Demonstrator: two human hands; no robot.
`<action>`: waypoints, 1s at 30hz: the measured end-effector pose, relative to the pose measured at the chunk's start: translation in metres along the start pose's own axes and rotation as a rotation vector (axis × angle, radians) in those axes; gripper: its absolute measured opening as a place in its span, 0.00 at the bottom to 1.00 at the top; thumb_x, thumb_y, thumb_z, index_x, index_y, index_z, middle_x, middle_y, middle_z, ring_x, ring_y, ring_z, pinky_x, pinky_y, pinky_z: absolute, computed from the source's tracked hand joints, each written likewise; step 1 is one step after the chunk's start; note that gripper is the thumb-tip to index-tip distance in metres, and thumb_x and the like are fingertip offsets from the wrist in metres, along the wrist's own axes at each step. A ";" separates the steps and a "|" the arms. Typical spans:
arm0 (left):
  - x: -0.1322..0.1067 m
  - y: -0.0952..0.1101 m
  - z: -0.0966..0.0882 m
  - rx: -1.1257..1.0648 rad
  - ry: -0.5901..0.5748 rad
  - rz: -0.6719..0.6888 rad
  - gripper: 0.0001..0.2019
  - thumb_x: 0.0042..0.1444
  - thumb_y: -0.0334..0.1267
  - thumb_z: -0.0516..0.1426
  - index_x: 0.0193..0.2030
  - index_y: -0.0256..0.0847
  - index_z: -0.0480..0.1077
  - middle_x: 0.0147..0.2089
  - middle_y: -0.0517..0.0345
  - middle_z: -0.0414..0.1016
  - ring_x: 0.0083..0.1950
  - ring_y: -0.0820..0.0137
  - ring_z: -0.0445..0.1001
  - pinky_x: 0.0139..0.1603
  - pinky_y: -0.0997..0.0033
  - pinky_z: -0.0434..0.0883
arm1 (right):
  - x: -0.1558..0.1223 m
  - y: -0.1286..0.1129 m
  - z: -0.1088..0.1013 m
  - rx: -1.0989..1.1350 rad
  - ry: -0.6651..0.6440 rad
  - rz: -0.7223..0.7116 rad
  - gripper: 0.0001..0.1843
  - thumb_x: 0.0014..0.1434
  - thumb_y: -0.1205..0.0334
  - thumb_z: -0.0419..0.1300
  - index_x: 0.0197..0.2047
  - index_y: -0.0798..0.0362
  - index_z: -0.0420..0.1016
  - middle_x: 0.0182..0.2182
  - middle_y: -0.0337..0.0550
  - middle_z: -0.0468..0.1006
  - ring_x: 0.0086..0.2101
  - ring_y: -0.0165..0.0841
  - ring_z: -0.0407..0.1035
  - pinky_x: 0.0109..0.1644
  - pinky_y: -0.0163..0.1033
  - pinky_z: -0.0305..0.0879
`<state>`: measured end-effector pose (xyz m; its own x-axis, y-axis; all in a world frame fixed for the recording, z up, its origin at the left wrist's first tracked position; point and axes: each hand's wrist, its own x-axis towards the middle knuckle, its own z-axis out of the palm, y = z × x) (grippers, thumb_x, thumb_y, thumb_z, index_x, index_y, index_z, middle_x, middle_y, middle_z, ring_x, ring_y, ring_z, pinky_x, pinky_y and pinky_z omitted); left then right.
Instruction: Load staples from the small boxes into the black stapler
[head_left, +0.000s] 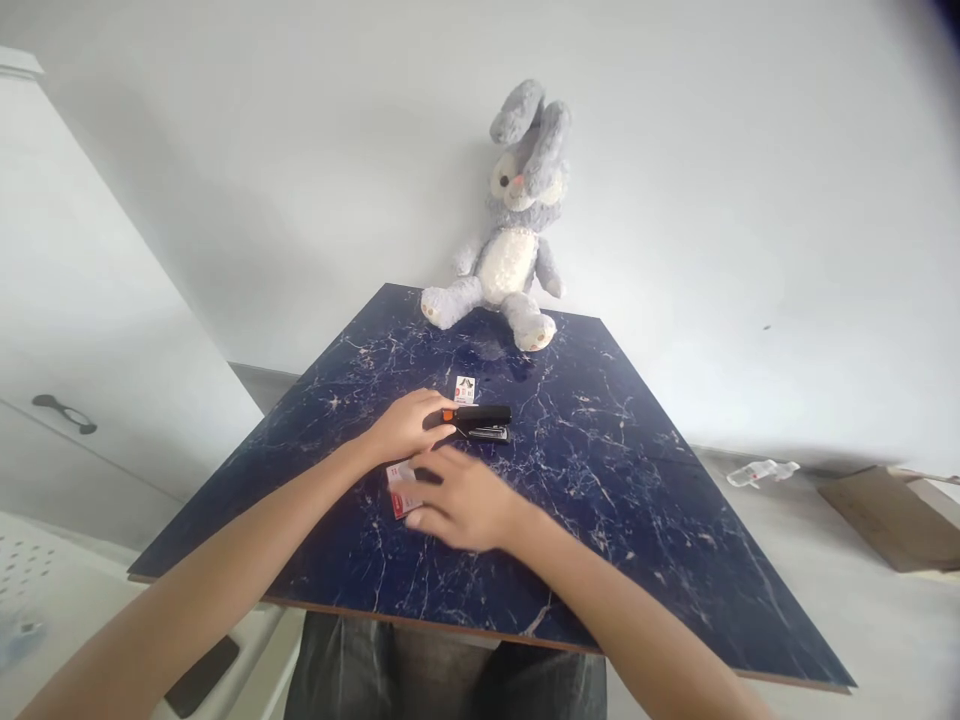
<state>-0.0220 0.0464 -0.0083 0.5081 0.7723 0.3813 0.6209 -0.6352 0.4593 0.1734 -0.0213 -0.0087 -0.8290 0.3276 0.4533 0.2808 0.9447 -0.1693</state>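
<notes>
My left hand grips the back end of a black stapler between thumb and fingers. The stapler lies on its side or low over the table, with an orange patch by my fingertips and a metal part along its lower edge. Closer to me, my right hand reaches left with its fingers apart over a small red-and-white box. The fingers hide part of this box, and whether they touch it is hard to tell. Just behind the stapler lies another small white-and-red box with a dark printed picture.
A grey plush rabbit sits at the back of the dark blue marbled table, against the wall. On the left stands a white cabinet. A dark phone-like object lies below left; a plastic bottle and cardboard lie at right.
</notes>
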 end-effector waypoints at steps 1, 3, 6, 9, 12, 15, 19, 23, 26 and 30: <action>0.000 0.000 0.000 0.000 0.002 -0.016 0.16 0.64 0.48 0.57 0.54 0.45 0.74 0.50 0.52 0.77 0.51 0.60 0.74 0.52 0.60 0.70 | 0.005 -0.009 0.008 -0.001 -0.035 -0.008 0.24 0.69 0.43 0.54 0.58 0.48 0.74 0.58 0.51 0.72 0.54 0.42 0.67 0.56 0.48 0.66; 0.000 0.000 0.000 -0.007 -0.001 -0.042 0.17 0.63 0.48 0.57 0.54 0.45 0.74 0.50 0.52 0.77 0.50 0.60 0.74 0.51 0.60 0.70 | 0.010 -0.018 0.021 0.032 -0.073 -0.024 0.24 0.66 0.40 0.56 0.52 0.50 0.78 0.61 0.51 0.69 0.54 0.44 0.66 0.58 0.50 0.66; 0.000 0.000 -0.002 -0.004 0.000 -0.037 0.16 0.63 0.47 0.57 0.54 0.46 0.74 0.49 0.53 0.78 0.49 0.60 0.75 0.51 0.60 0.70 | 0.008 -0.005 0.025 0.137 0.002 0.003 0.12 0.69 0.57 0.57 0.50 0.51 0.78 0.56 0.48 0.74 0.52 0.38 0.69 0.59 0.45 0.68; 0.000 0.001 -0.004 0.063 0.069 0.027 0.13 0.67 0.44 0.53 0.51 0.45 0.75 0.50 0.52 0.78 0.50 0.60 0.74 0.54 0.58 0.68 | 0.000 0.020 0.013 0.186 0.254 0.134 0.17 0.65 0.70 0.55 0.56 0.51 0.73 0.50 0.48 0.78 0.50 0.37 0.71 0.57 0.45 0.70; -0.001 0.007 -0.006 0.112 0.199 0.025 0.15 0.70 0.42 0.48 0.50 0.44 0.76 0.49 0.52 0.79 0.50 0.62 0.74 0.55 0.59 0.67 | -0.008 0.038 -0.004 0.170 0.495 0.282 0.12 0.65 0.71 0.55 0.46 0.50 0.77 0.43 0.46 0.79 0.45 0.37 0.73 0.53 0.45 0.72; -0.002 0.013 -0.008 0.122 0.244 -0.029 0.16 0.71 0.42 0.47 0.49 0.44 0.75 0.45 0.52 0.79 0.47 0.62 0.75 0.51 0.62 0.67 | -0.012 0.041 -0.015 0.198 0.412 0.284 0.08 0.66 0.65 0.57 0.46 0.50 0.76 0.44 0.46 0.78 0.44 0.36 0.74 0.51 0.44 0.73; -0.003 0.014 -0.008 0.138 0.233 -0.061 0.16 0.70 0.42 0.48 0.47 0.44 0.76 0.43 0.54 0.80 0.44 0.62 0.75 0.48 0.62 0.67 | -0.010 0.030 -0.011 0.207 0.153 0.211 0.32 0.59 0.48 0.67 0.62 0.52 0.68 0.54 0.52 0.74 0.51 0.43 0.72 0.53 0.48 0.73; -0.002 0.009 -0.008 0.098 0.257 -0.096 0.16 0.70 0.42 0.47 0.48 0.43 0.76 0.44 0.54 0.81 0.44 0.63 0.76 0.49 0.62 0.67 | -0.005 0.019 0.005 0.187 0.026 0.122 0.22 0.63 0.54 0.65 0.58 0.50 0.72 0.52 0.50 0.77 0.50 0.42 0.72 0.56 0.48 0.71; -0.002 0.008 -0.008 0.080 0.259 -0.107 0.16 0.70 0.42 0.48 0.47 0.43 0.76 0.44 0.55 0.81 0.45 0.63 0.76 0.50 0.62 0.68 | -0.004 0.015 0.006 0.199 0.080 0.168 0.19 0.66 0.62 0.60 0.59 0.50 0.71 0.51 0.50 0.77 0.49 0.41 0.73 0.55 0.48 0.71; -0.004 0.011 -0.008 0.044 0.254 -0.069 0.17 0.70 0.44 0.48 0.47 0.43 0.76 0.44 0.54 0.81 0.46 0.63 0.77 0.50 0.63 0.69 | -0.004 0.018 -0.007 0.271 0.234 0.263 0.26 0.67 0.63 0.57 0.67 0.49 0.62 0.59 0.52 0.73 0.56 0.42 0.69 0.59 0.52 0.68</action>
<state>-0.0219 0.0364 0.0014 0.3008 0.7845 0.5423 0.6767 -0.5763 0.4583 0.1851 -0.0056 -0.0069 -0.6055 0.5803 0.5445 0.3051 0.8013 -0.5146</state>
